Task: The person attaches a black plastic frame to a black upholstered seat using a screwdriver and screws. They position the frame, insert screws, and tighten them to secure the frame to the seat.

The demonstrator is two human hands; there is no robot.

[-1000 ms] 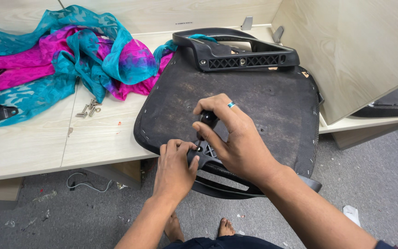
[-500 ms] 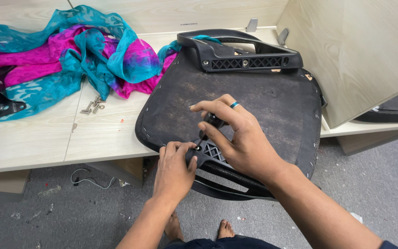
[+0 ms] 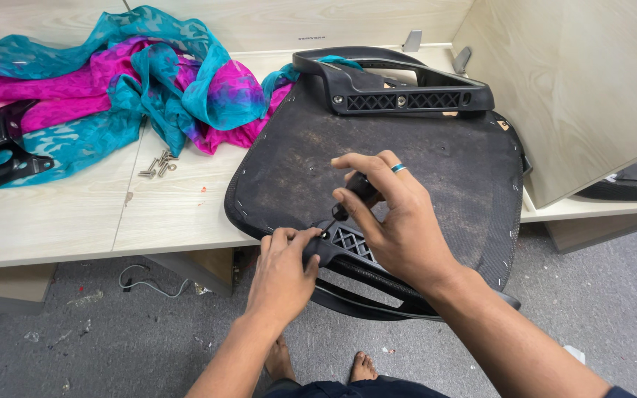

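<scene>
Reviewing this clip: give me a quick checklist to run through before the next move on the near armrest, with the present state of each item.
1. Left hand steadies the near armrest at its end: ok.
2. Right hand grips the dark-handled screwdriver: ok.
3. Screwdriver tip seated in a screw: cannot tell, the fingers hide the tip.
4. Seat base lies flat, underside up, on the desk: not ok, its near edge hangs over the desk edge.
5. Spare screws lie together on the desk beside the scarf: ok.
6. Far armrest rests on the seat base: ok; whether it is fastened, cannot tell.
</scene>
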